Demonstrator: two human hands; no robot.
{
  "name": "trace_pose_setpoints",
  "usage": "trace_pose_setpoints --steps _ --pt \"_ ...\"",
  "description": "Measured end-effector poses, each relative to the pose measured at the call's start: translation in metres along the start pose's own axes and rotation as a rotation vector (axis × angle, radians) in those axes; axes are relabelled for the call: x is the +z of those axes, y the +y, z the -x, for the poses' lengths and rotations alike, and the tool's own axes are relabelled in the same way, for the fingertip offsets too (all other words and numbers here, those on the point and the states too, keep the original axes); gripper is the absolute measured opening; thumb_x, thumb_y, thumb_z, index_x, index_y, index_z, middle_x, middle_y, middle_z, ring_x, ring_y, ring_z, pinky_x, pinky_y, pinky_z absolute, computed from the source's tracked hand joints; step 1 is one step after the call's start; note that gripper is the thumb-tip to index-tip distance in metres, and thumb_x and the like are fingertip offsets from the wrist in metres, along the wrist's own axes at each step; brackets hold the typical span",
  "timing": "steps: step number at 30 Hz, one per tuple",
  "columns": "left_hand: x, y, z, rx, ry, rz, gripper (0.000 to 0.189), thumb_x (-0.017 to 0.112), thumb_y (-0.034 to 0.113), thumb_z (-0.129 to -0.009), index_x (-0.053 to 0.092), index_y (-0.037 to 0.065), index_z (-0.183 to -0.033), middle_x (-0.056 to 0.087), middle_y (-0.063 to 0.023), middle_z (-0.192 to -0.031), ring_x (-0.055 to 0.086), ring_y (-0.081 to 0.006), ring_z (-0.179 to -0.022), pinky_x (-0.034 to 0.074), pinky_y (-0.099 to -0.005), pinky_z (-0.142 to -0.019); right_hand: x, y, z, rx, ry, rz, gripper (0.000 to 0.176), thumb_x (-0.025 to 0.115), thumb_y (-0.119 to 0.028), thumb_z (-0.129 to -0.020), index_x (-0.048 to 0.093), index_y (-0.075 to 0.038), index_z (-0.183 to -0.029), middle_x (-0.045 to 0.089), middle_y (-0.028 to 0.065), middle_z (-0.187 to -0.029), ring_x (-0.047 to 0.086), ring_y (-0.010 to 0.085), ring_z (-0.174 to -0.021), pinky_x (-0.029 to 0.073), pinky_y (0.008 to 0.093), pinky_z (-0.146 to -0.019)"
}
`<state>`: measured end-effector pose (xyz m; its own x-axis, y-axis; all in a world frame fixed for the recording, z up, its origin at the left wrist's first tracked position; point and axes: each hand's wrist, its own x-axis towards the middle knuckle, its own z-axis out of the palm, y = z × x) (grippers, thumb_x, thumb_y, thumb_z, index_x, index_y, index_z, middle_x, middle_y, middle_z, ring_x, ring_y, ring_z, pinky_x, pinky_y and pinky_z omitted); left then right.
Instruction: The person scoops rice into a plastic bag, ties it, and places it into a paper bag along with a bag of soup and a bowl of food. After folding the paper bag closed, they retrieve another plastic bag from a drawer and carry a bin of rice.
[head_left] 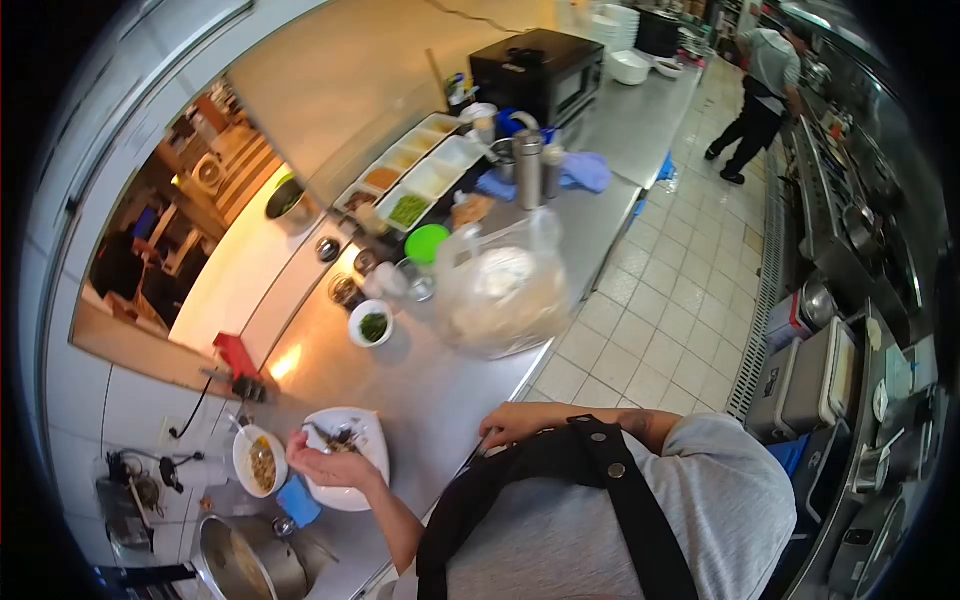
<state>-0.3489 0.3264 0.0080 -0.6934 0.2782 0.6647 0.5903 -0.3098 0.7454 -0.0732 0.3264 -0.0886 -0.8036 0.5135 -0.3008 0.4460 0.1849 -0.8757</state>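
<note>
My left hand (335, 468) is over the side of a white bowl (375, 475) on the steel counter, palm turned up and fingers slightly bent. Nothing shows in it. Inside the bowl lie dark food scraps (343, 440) and what looks like a dark utensil. Beside that hand stands a smaller white bowl (259, 462) of brownish chopped food with a spoon in it. A blue cloth (298, 502) lies just below. In front of my body, my right hand (508, 424) is at the counter's edge with curled fingers; what they grip, if anything, is hidden.
A bulging plastic bag (505, 290) sits near the counter edge, by a cup of chopped greens (373, 325). Ingredient trays (408, 210), a steel flask (528, 170) and a microwave (540, 75) stand farther along. A large pot (245, 560) is lower left. Another person (765, 85) stands across the aisle.
</note>
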Motion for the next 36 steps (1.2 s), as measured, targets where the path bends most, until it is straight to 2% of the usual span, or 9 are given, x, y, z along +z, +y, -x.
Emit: trace_pose_setpoints --steps 3,10,14,17,21,27,30,33,36 --pt "0.07 0.087 0.072 0.01 -0.17 -0.047 0.032 0.034 0.026 -0.099 0.044 0.001 -0.081 0.049 -0.0151 -0.095 0.052 -0.0295 -0.096 0.039 -0.041 -0.09 -0.033 0.038 0.087 0.023 0.122 -0.123 0.039 0.059 -0.032 -0.092 0.058 -0.001 -0.115 0.07 0.012 -0.084 0.068 0.0174 -0.074 0.053 0.0309 -0.067" --pt "0.182 0.203 0.25 -0.089 -0.728 0.787 0.015 0.043 0.017 -0.083 0.041 0.003 -0.078 0.044 -0.0187 -0.103 0.05 -0.0299 -0.094 0.038 -0.0442 -0.09 -0.112 0.113 0.237 0.196 0.633 -0.149 0.027 0.062 -0.023 -0.089 0.063 -0.003 -0.108 0.068 0.0094 -0.081 0.064 0.0161 -0.073 0.051 0.0297 -0.069" --pt "0.247 0.22 0.288 0.135 -1.014 0.688 0.028 0.049 0.01 -0.082 0.042 -0.001 -0.107 0.039 -0.0195 -0.117 0.049 -0.0269 -0.101 0.038 -0.0416 -0.094 -0.183 0.151 0.268 0.028 0.902 -0.086 0.024 0.066 -0.019 -0.086 0.065 0.0 -0.1 0.066 0.0124 -0.084 0.065 0.0217 -0.073 0.051 0.0334 -0.068" --pt "0.308 0.232 0.304 0.089 -1.013 0.616 0.027 0.05 0.007 -0.079 0.047 -0.002 -0.105 0.044 -0.0214 -0.114 0.05 -0.0284 -0.097 0.039 -0.0397 -0.09 -0.26 0.162 0.283 -0.015 0.978 -0.004 0.022 0.065 -0.017 -0.085 0.064 0.0 -0.1 0.063 0.0129 -0.093 0.064 0.025 -0.081 0.051 0.0342 -0.071" --pt "0.398 0.224 0.347 -0.173 -0.88 0.604 0.025 0.051 0.004 -0.082 0.049 0.0 -0.106 0.047 -0.0172 -0.111 0.052 -0.0216 -0.09 0.043 -0.0351 -0.082 -0.369 0.197 0.298 -0.083 1.019 0.165 0.021 0.064 -0.015 -0.085 0.062 -0.001 -0.101 0.059 0.0139 -0.103 0.061 0.0288 -0.092 0.05 0.0346 -0.077" --pt "0.528 0.249 0.384 -0.421 -1.295 0.267 0.02 0.056 0.013 -0.089 0.052 0.003 -0.106 0.056 -0.0123 -0.101 0.057 -0.0199 -0.092 0.045 -0.0332 -0.081 -0.523 0.303 0.353 -0.018 1.003 0.364 0.022 0.064 -0.014 -0.085 0.062 -0.002 -0.103 0.059 0.0154 -0.109 0.06 0.0325 -0.097 0.049 0.0378 -0.083" --pt "0.585 0.276 0.392 0.185 -1.579 0.127 0.028 0.059 0.018 -0.087 0.053 0.003 -0.111 0.057 -0.0168 -0.106 0.057 -0.0311 -0.099 0.046 -0.039 -0.084 -0.602 0.339 0.391 0.096 1.062 0.327 0.018 0.063 -0.012 -0.085 0.064 -0.002 -0.1 0.062 0.016 -0.104 0.061 0.032 -0.098 0.049 0.0382 -0.083" --pt "0.622 0.272 0.412 0.303 -2.043 -0.092 0.036 0.06 0.021 -0.086 0.052 0.003 -0.116 0.055 -0.0202 -0.112 0.054 -0.0376 -0.106 0.045 -0.0417 -0.088 -0.694 0.386 0.417 0.113 1.131 0.349 0.017 0.062 -0.01 -0.086 0.064 -0.001 -0.1 0.063 0.0176 -0.102 0.061 0.0338 -0.096 0.048 0.0381 -0.084" --pt "0.641 0.266 0.428 0.122 -2.035 -0.192 0.042 0.061 0.025 -0.085 0.051 0.005 -0.121 0.054 -0.0194 -0.117 0.053 -0.0363 -0.109 0.044 -0.0431 -0.089 -0.811 0.43 0.419 0.083 1.171 0.514 0.018 0.06 -0.009 -0.086 0.064 0.0 -0.101 0.063 0.0189 -0.105 0.06 0.0349 -0.096 0.047 0.0392 -0.085"
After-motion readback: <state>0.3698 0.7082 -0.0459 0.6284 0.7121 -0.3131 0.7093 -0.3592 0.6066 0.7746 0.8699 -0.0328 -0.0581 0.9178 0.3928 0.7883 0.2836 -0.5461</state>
